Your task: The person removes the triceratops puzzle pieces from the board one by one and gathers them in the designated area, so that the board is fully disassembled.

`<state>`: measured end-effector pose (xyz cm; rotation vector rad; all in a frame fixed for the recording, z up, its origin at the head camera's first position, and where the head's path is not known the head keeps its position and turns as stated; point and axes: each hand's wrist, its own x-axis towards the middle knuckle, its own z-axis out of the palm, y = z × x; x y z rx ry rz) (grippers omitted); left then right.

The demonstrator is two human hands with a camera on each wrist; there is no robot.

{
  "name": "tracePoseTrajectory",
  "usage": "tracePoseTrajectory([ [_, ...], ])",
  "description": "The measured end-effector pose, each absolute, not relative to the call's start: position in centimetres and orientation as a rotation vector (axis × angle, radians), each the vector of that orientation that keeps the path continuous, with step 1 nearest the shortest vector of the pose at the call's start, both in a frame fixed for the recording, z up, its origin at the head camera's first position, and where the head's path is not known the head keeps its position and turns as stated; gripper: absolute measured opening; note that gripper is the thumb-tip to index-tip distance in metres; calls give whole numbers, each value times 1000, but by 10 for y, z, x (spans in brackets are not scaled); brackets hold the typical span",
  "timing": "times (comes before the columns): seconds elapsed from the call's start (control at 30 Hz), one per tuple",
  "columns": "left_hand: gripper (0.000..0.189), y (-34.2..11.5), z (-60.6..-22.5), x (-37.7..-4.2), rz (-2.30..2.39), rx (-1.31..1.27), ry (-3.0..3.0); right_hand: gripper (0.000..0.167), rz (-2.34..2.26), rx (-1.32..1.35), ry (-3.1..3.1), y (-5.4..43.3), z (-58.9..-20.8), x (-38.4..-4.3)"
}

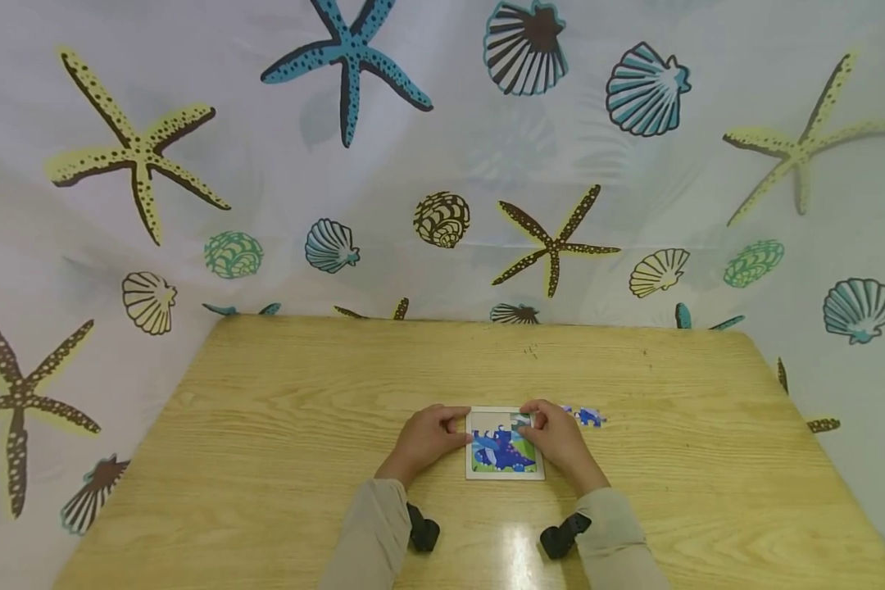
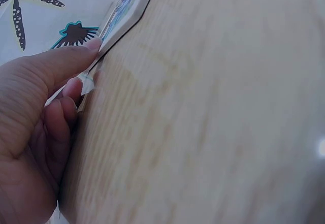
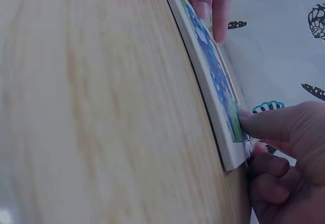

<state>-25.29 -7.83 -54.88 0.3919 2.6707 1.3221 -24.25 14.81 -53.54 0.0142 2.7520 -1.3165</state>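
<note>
A small square jigsaw puzzle board [image 1: 505, 476] with a white frame lies on the table, partly filled with a purple-blue dinosaur picture. Bare backing shows at its upper left. My left hand [image 1: 425, 440] holds the frame's left side, index finger reaching to the top left corner, thumb lower on the edge. At the upper right, my right hand [image 1: 556, 438] grips the board, thumb over the picture by a puzzle piece [image 1: 518, 420] and index finger at the top corner. In the right wrist view, the other fingers [image 3: 269, 176] curl beside the frame.
Loose blue-purple puzzle pieces [image 1: 590, 417] lie on the wooden table [image 1: 302, 410] just beyond my right hand. A white cloth [image 1: 383, 180] printed with starfish and shells hangs behind the table and along both sides. Black wrist devices [image 1: 424, 531] sit at both cuffs.
</note>
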Motion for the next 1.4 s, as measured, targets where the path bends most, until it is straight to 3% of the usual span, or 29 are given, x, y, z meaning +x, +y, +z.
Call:
tracePoseTrajectory([
  [1.4,44,-78,-553,-254,1327,397,2680,21,-1240,3,2750,143,-528,-247],
])
